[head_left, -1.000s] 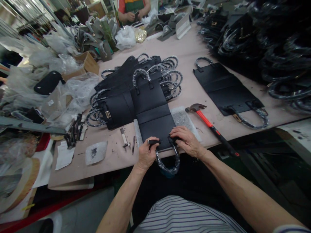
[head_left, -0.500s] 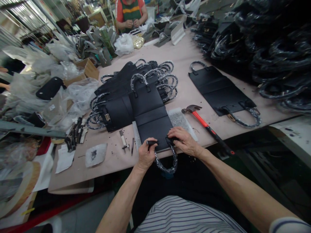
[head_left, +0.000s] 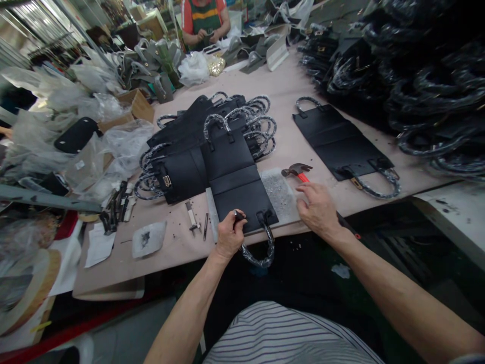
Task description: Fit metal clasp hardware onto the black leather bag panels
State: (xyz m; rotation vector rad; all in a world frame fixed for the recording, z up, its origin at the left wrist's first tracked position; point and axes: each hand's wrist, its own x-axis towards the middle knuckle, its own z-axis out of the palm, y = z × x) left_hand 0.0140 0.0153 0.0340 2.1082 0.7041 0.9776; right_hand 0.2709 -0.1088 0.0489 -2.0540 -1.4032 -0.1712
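Swinging right hand (head_left: 318,207), fingers parted, off flat black leather-look panel (head_left: 235,184) over red-handled metal claw hammer (head_left: 297,170) — leaving left hand (head_left: 229,234) alone there, pinching short dark tool (head_left: 238,216).

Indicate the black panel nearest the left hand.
The rectangular black panel on the grey slab, its near edge at the bare left hand; the black heap and lone panel past the red-handled hammer lie farther.

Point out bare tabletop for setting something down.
Bare: table between the bag pile and the flat bag; also its front-left corner, nearer than the paper and plastic sheet. Crowded: far left, plastic bags; far right, the black heap; front middle, the left hand at the middle bag and the right hand beside the hammer.
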